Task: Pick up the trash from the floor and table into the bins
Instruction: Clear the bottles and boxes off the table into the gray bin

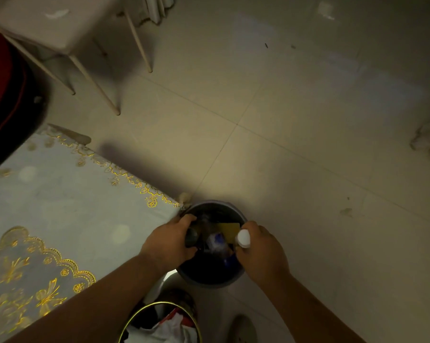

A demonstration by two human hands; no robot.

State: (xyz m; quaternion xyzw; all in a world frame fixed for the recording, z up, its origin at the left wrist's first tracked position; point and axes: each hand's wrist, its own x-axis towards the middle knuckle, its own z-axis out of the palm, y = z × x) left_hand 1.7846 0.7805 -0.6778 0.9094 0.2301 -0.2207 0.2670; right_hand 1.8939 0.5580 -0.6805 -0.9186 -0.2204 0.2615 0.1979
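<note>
- My left hand (168, 243) has its grip closed around a dark, rounded piece of trash (192, 237), held over the mouth of the dark bin (210, 280) that stands on the floor just off the corner of the bench (60, 206).
- My right hand (262, 251) is wrapped around a small bottle with a white cap (243, 238), cap up, over the bin's right rim.
- The bin already looks crowded: a yellow card (230, 230) and a blue-and-white wrapper (217, 241) stand up inside it. If I simply let go, I reckon either piece could land on that pile, bounce off and roll out across the floor tiles.
- Both hands crowd the same opening, so one could knock the other's load wide of the rim.
- Pressing things down to make room could tip the bin, since nothing braces it.
- A second, gold-rimmed bin (159, 323) sits near my feet, also quite full; a stray item could drop between the two.
- The light is dim, so I can't tell what the dark piece is or whether the bottle is sealed. It might leak.
</note>
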